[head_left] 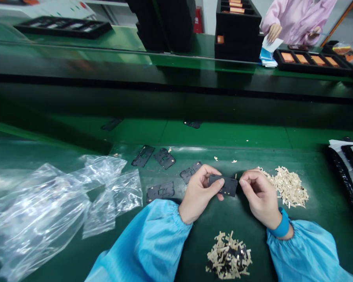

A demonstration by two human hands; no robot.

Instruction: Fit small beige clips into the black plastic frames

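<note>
Glossy green work surface point(259, 246) spreads beneath both hands, with a long dark ledge point(176, 103) across its far side; clock directions here are taken from the plate being held. That black plastic plate point(231, 187) sits in the person's left hand point(202, 190), pinched between thumb and fingers and raised slightly off the surface. Just beside its three o'clock edge is the right hand point(260, 196), thumb and forefinger pressed together; whether a tiny piece lies between them cannot be told. Blue sleeves point(161, 235) cover both forearms, and a blue band point(282, 224) circles the right wrist.

Beyond the right hand, at three o'clock, lies a loose heap of small beige strips point(292, 190). At six o'clock is another heap, beige strips mixed with black bits point(229, 256), between the forearms. Four loose black plates point(164, 158) lie flat between nine and ten o'clock, the nearest close to the left hand. Crumpled clear plastic bags point(47, 211) lie farther out around nine.

Across the ledge, a stack of black trays point(238, 37) stands at twelve. At one o'clock, a co-worker in pink point(297, 21) touches white paper point(272, 44) near a black tray with orange inserts point(312, 62).
</note>
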